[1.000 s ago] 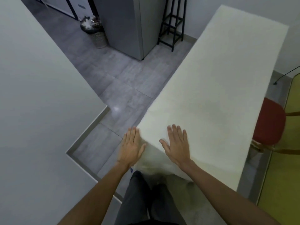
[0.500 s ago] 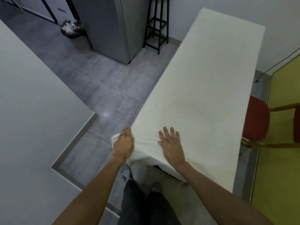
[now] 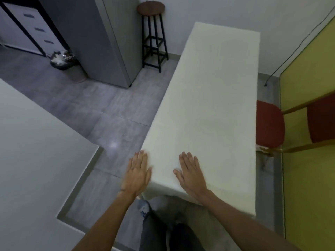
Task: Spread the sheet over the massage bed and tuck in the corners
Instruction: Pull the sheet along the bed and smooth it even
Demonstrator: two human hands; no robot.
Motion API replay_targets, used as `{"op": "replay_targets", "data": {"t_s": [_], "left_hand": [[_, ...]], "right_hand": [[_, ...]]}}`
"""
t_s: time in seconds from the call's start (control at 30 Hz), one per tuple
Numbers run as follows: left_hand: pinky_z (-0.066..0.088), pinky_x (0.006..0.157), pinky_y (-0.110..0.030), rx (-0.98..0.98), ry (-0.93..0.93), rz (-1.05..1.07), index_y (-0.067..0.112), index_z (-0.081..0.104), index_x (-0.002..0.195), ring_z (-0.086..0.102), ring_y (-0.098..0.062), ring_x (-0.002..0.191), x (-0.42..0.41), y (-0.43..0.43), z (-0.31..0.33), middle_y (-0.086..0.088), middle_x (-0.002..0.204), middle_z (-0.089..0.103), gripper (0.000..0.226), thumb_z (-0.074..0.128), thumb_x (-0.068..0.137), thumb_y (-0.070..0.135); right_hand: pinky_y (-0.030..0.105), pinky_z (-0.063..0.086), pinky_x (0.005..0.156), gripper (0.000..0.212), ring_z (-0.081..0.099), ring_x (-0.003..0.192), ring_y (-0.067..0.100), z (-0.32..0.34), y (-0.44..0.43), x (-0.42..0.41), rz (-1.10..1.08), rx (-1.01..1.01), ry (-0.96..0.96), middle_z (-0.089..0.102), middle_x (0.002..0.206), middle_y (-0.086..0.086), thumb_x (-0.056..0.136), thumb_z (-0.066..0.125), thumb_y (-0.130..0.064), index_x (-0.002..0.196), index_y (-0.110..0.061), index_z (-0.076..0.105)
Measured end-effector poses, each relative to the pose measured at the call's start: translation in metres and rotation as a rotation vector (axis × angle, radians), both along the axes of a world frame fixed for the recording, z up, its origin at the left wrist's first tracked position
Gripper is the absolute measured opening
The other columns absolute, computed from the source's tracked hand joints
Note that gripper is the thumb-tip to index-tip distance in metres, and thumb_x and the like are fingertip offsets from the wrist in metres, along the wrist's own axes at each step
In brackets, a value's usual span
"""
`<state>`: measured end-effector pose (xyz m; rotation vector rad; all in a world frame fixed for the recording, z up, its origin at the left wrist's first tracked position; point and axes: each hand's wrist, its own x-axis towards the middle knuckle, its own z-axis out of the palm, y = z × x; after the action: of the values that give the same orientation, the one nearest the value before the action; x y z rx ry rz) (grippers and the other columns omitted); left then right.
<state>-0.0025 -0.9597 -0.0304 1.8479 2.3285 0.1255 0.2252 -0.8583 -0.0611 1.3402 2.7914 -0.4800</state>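
Against one sheet (image 3: pixel 208 105), two flat hands (image 3: pixel 137 171) (image 3: pixel 192 173)

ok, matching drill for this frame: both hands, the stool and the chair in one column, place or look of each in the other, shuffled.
1. left hand
2. right hand
3. stool
4. chair

A. red seat, beside the right edge of the sheet
B. flat on top of the sheet
C. round brown seat, dark frame
D. fingers straight, at the sheet's near left corner

Pairs: 1-D, 2-B, 3-C, 4-A
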Motion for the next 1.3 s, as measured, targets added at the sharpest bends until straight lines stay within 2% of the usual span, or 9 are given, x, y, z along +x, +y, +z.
{"op": "replay_targets", "data": {"t_s": [0.1, 0.2, 0.37, 0.63, 0.77, 0.87, 1.03, 1.1, 1.3], "left_hand": [[0.008, 0.119, -0.043, -0.055, -0.058, -0.103, 0.008, 0.015, 0.154, 0.011, -0.028, 0.149, 0.014, 0.033, 0.0, -0.012, 0.161, 0.011, 0.067, 0.025, 0.101, 0.048], [0.0, 0.12, -0.041, -0.1, -0.048, -0.184, 0.011, 0.008, 0.155, 0.0, -0.026, 0.15, 0.027, 0.065, -0.013, -0.008, 0.162, 0.001, 0.068, 0.018, 0.101, 0.051], [0.004, 0.121, -0.048, -0.136, -0.021, -0.293, 0.006, 0.014, 0.155, 0.005, -0.028, 0.15, 0.021, 0.079, -0.039, -0.012, 0.162, 0.008, 0.071, 0.024, 0.101, 0.052], [-0.003, 0.122, -0.04, -0.113, -0.084, -0.266, 0.006, 0.007, 0.155, -0.004, -0.023, 0.151, -0.011, 0.079, -0.048, -0.009, 0.163, 0.001, 0.075, 0.026, 0.1, 0.053], [-0.001, 0.122, -0.045, -0.137, -0.088, -0.293, 0.006, -0.001, 0.155, -0.01, -0.025, 0.15, -0.012, 0.081, -0.049, -0.011, 0.163, -0.007, 0.081, 0.029, 0.098, 0.056], [-0.001, 0.122, -0.047, -0.119, -0.086, -0.323, 0.004, 0.001, 0.154, -0.011, -0.027, 0.15, -0.011, 0.1, -0.04, -0.013, 0.163, -0.006, 0.083, 0.032, 0.098, 0.057], [0.004, 0.122, -0.045, -0.048, -0.131, -0.429, 0.002, 0.01, 0.154, -0.005, -0.027, 0.15, 0.021, 0.168, -0.027, -0.014, 0.163, 0.003, 0.07, 0.029, 0.102, 0.044], [0.003, 0.122, -0.045, -0.066, -0.119, -0.435, 0.002, 0.011, 0.154, -0.004, -0.027, 0.15, 0.032, 0.188, -0.033, -0.014, 0.163, 0.004, 0.067, 0.027, 0.103, 0.042], [0.01, 0.121, -0.048, -0.077, -0.041, -0.642, 0.007, 0.008, 0.155, -0.004, -0.025, 0.151, -0.026, 0.191, -0.049, -0.009, 0.164, 0.002, 0.075, 0.027, 0.1, 0.054]], "right_hand": [[0.048, 0.009, 0.12, 0.075, 0.02, 0.152, 0.033, 0.005, 0.013, -0.004, -0.105, -0.026, -0.057, 0.027, 0.162, 0.015, 0.104, 0.007, -0.054, 0.153, -0.003, 0.033], [0.05, 0.014, 0.123, 0.074, 0.023, 0.151, 0.034, -0.004, 0.023, -0.008, -0.131, -0.005, -0.06, 0.027, 0.162, 0.016, 0.104, 0.006, -0.052, 0.153, -0.003, 0.031], [0.051, 0.014, 0.124, 0.07, 0.017, 0.153, 0.03, -0.019, 0.026, 0.002, -0.14, 0.038, -0.05, 0.02, 0.164, 0.013, 0.104, 0.029, -0.051, 0.156, -0.004, 0.026], [0.049, 0.006, 0.125, 0.078, 0.0, 0.155, 0.025, -0.016, 0.044, 0.109, -0.437, 0.029, -0.146, 0.003, 0.168, 0.011, 0.103, 0.02, -0.059, 0.159, -0.006, 0.005], [0.052, 0.006, 0.124, 0.084, 0.002, 0.155, 0.027, -0.011, 0.048, 0.165, -0.611, 0.005, -0.145, 0.005, 0.167, 0.013, 0.1, 0.015, -0.065, 0.159, -0.007, 0.004], [0.052, 0.002, 0.124, 0.087, 0.006, 0.154, 0.034, -0.003, 0.054, 0.15, -0.747, 0.037, -0.11, 0.011, 0.165, 0.019, 0.099, 0.018, -0.065, 0.157, -0.001, 0.009], [0.053, 0.009, 0.124, 0.071, 0.012, 0.153, 0.036, -0.009, 0.082, 0.022, -0.421, 0.084, 0.073, 0.015, 0.164, 0.02, 0.104, 0.029, -0.046, 0.156, 0.0, 0.017], [0.053, 0.013, 0.124, 0.068, 0.016, 0.152, 0.034, -0.018, 0.092, -0.015, -0.338, 0.089, 0.048, 0.02, 0.164, 0.018, 0.105, 0.03, -0.045, 0.156, 0.0, 0.022], [0.05, 0.012, 0.124, 0.069, 0.007, 0.155, 0.025, -0.022, 0.108, 0.06, -0.397, 0.092, -0.084, 0.012, 0.167, 0.01, 0.106, 0.023, -0.05, 0.158, -0.007, 0.015]]}}
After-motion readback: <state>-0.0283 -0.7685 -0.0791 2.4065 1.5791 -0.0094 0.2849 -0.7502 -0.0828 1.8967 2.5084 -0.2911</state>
